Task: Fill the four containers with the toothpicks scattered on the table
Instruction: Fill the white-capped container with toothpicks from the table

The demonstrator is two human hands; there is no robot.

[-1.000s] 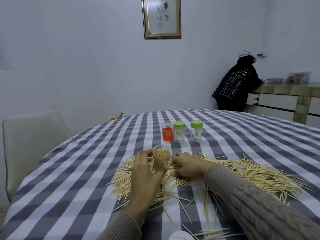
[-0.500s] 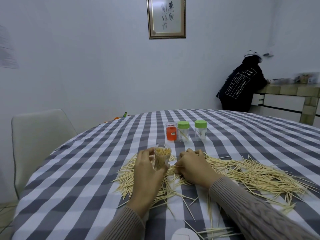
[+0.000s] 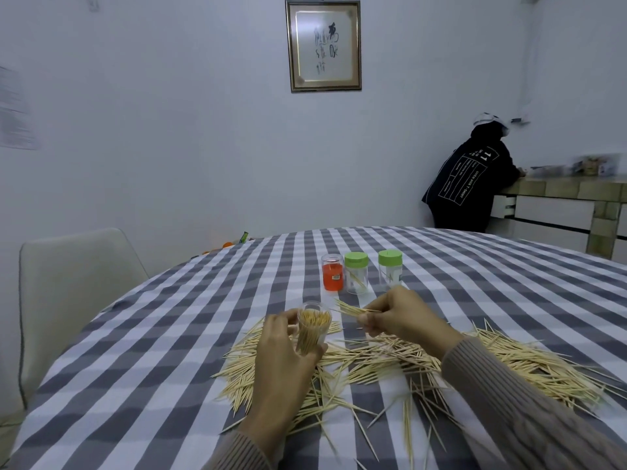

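Table (image 3: 142, 337), round, under grey-and-white check cloth; bears everything below.

Scattered toothpicks (image 3: 502, 354): broad loose heap across the near half, most of it lying under and to the right of the hands.

Left hand (image 3: 285, 354): fingers curled round the open container (image 3: 312, 329), held above the heap, tilted toward the right hand, packed nearly full.

Right hand (image 3: 403, 317): pinches a small bundle of toothpicks (image 3: 353, 309), tips pointing left at the container's mouth.

Three further containers stand in a row beyond: one orange (image 3: 332, 272), two with a green lid (image 3: 356, 273) (image 3: 390, 270), each holding only a few sticks.

Risk, as judged: the mouth is crowded, so an unaligned bundle may catch on the rim and spill; the tilt could also shed sticks already in.
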